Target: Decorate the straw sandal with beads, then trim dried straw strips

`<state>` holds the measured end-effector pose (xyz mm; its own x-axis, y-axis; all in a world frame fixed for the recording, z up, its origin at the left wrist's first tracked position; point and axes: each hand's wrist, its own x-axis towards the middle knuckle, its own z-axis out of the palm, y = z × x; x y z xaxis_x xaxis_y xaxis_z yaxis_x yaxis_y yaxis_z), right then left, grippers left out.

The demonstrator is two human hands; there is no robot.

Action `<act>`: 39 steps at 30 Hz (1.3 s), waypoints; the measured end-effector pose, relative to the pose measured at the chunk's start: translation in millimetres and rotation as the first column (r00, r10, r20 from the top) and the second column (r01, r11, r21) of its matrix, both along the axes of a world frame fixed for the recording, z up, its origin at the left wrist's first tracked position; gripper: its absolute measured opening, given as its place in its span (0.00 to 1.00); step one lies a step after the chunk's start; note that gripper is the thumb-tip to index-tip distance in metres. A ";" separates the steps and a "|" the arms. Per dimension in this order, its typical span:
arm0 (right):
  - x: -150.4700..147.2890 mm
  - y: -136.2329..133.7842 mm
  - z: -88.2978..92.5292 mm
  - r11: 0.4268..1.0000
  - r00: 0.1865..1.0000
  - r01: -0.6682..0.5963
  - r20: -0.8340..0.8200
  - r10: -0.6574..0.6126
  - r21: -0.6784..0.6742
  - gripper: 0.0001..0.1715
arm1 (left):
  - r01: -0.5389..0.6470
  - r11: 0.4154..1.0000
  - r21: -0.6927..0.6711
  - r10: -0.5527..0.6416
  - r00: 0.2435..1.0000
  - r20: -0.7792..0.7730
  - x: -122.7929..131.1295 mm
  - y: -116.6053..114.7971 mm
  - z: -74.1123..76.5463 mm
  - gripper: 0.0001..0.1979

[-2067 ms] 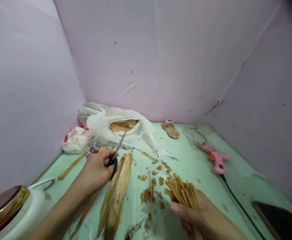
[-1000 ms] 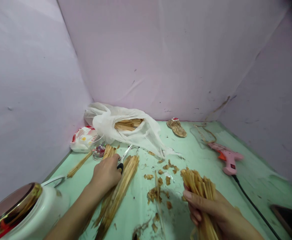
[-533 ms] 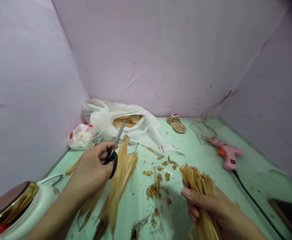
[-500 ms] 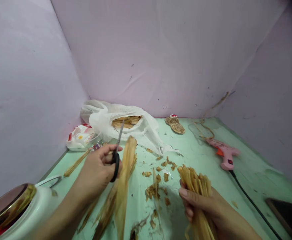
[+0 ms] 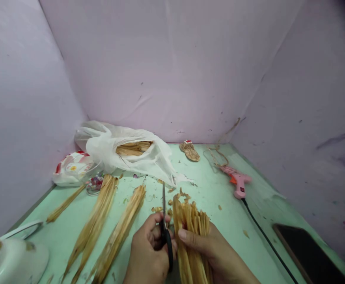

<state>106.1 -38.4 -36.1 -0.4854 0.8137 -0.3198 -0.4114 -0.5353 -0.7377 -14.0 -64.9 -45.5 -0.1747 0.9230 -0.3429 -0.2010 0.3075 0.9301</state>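
Observation:
My left hand (image 5: 148, 252) is closed round black-handled scissors (image 5: 165, 232), whose blades point up and away, right beside the bundle. My right hand (image 5: 213, 252) is closed round a bundle of dried straw-coloured leaf strips (image 5: 191, 232), held upright near the front edge. The two hands touch at the bottom centre of the view. Two long dried leaf bunches (image 5: 97, 219) (image 5: 120, 232) lie on the green table (image 5: 219, 193) left of my hands.
A white plastic bag (image 5: 125, 152) with more dried leaves lies at the back. A small woven slipper (image 5: 190, 151), a pink glue gun (image 5: 235, 182) with black cord, a bead dish (image 5: 94, 185), a white packet (image 5: 71, 167), a white jar (image 5: 15, 262) and a dark slab (image 5: 305, 252) surround the work spot.
My left hand has carried the scissors right, from the leaf bunches over to the bundle in my right hand. The leaf it had lifted lies on the table again. The view shifted right.

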 end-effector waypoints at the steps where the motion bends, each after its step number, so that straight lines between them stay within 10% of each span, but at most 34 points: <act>1: -0.1 -0.1 -0.4 1.000 1.000 0.007 0.006 -0.007 -0.004 0.18 | 0.013 1.000 -0.002 -0.013 1.000 -0.010 0.7 -0.9 -0.4 0.20; 10: 9.9 3.8 -1.2 0.994 0.969 -0.029 0.247 0.002 0.107 0.18 | 0.116 0.992 0.040 -0.113 0.990 -0.085 -31.6 18.5 14.3 0.24; 25: 5.2 1.3 9.9 0.978 0.979 -0.184 0.104 0.174 0.098 0.29 | 0.063 0.996 0.064 -0.069 0.993 0.095 -37.9 19.8 17.5 0.22; 39: 35.4 14.7 6.1 0.974 0.929 0.191 0.299 -0.220 0.126 0.22 | 0.583 0.808 -0.089 -0.589 0.790 -0.172 -72.5 17.5 39.1 0.15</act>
